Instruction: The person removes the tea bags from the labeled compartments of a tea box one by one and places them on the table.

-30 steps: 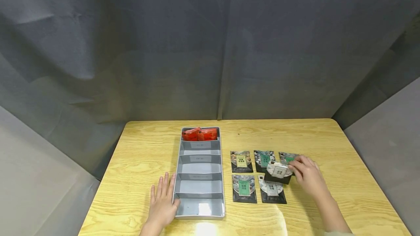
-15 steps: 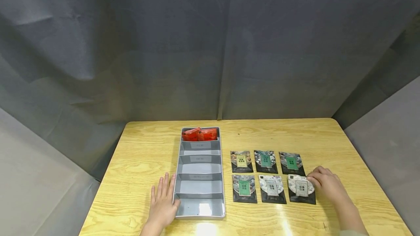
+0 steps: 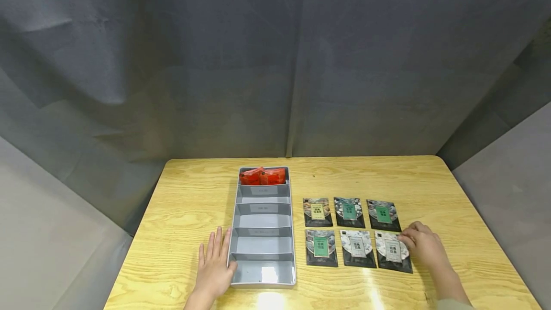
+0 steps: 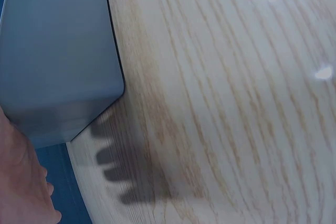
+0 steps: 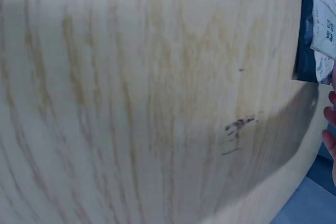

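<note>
In the head view my left hand [image 3: 213, 271] lies with fingers spread straight beside a long grey divided tray [image 3: 293, 248], thumb at its near left edge. The left wrist view shows the tray's grey side wall [image 4: 60, 40] close to the fingers [image 4: 23, 171]. My right hand [image 3: 424, 245], fingers curled, pinches the upper right edge of a black sachet with a white label [image 3: 393, 251]. That sachet lies slightly turned at the right end of the lower row. In the right wrist view only its edge [image 5: 323, 22] and some fingertips [image 5: 329, 114] show.
More black sachets lie in two rows: yellow-labelled [image 3: 317, 212], green-labelled [image 3: 349, 212], another green one [image 3: 384, 215], a lower green one [image 3: 321, 249] and a white-labelled one [image 3: 358, 249]. Red packets [image 3: 273, 176] fill the tray's far compartment. A dark curtain [image 3: 224, 85] hangs behind the wooden table [image 3: 181, 195].
The white-labelled sachet came from over the lower middle sachet to the row's right end and was laid down. Lately it shifted slightly left and nearer. The left hand stayed still.
</note>
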Available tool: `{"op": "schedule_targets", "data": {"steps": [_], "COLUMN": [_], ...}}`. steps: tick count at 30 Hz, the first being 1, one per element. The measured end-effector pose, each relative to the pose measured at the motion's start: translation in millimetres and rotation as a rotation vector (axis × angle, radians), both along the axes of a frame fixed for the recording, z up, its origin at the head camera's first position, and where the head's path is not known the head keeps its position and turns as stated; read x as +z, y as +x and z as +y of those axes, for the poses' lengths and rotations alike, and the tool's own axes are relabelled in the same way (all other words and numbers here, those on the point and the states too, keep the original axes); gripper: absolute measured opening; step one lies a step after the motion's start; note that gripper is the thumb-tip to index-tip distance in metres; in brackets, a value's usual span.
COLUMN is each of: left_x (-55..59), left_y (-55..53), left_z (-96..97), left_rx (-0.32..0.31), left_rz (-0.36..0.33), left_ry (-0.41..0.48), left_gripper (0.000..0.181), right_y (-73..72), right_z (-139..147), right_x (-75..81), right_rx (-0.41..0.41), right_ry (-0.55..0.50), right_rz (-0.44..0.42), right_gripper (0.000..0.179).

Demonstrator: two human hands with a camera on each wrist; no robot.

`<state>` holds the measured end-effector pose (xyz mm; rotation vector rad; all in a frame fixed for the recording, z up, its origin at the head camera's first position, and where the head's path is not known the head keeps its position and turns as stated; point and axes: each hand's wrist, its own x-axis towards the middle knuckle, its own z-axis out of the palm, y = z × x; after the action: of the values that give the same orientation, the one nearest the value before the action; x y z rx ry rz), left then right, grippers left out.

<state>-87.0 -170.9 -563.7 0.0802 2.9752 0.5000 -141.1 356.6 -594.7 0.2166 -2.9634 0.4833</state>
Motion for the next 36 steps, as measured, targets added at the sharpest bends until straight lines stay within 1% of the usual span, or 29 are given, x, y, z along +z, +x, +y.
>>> {"op": "schedule_targets", "data": {"steps": [3, 6, 9, 15, 23, 25, 28, 30, 35, 36], "left_x": [0.0, -0.1, -0.1, 0.4, 0.8, 0.9, 1.0, 1.0, -0.2, -0.4], "left_y": [-0.1, -0.2, -0.2, 0.2, 0.2, 0.2, 0.2, 0.2, 0.0, 0.0], "left_z": [0.3, 0.2, -0.4, -0.9, -0.6, -0.6, -0.2, -0.1, -0.3, -0.1], "left_rx": [0.001, 0.003, 0.004, 0.008, 0.003, 0.004, 0.001, 0.002, 0.005, 0.003], "left_rz": [-0.002, -0.005, -0.007, -0.013, -0.013, -0.011, -0.006, -0.001, -0.001, -0.002], "left_ry": [-0.001, -0.001, 0.004, 0.004, -0.006, -0.007, -0.003, 0.0, -0.002, 0.0], "left_gripper": [0.074, 0.074, 0.074, 0.074, 0.075, 0.075, 0.075, 0.075, 0.075, 0.075], "right_y": [-0.9, -3.5, -6.8, -12.3, -11.2, -11.1, -10.5, -11.1, -18.3, -20.5], "right_z": [0.1, 0.9, 1.3, 2.1, 3.2, 3.4, 1.8, -3.2, -29.6, -36.8], "right_x": [-3.5, -6.8, -9.5, -12.6, -12.8, -12.7, -10.3, -5.6, 12.6, 15.6], "right_rx": [0.018, 0.043, 0.06, 0.07, 0.051, 0.05, 0.046, 0.041, 0.024, 0.027], "right_ry": [0.003, 0.01, 0.015, 0.023, 0.025, 0.025, 0.014, 0.001, -0.051, -0.064], "right_rz": [0.078, 0.149, 0.171, 0.148, 0.118, 0.123, 0.144, 0.161, 0.169, 0.184], "right_gripper": [0.006, 0.009, 0.01, 0.009, 0.011, 0.011, 0.01, 0.01, 0.015, 0.016]}}
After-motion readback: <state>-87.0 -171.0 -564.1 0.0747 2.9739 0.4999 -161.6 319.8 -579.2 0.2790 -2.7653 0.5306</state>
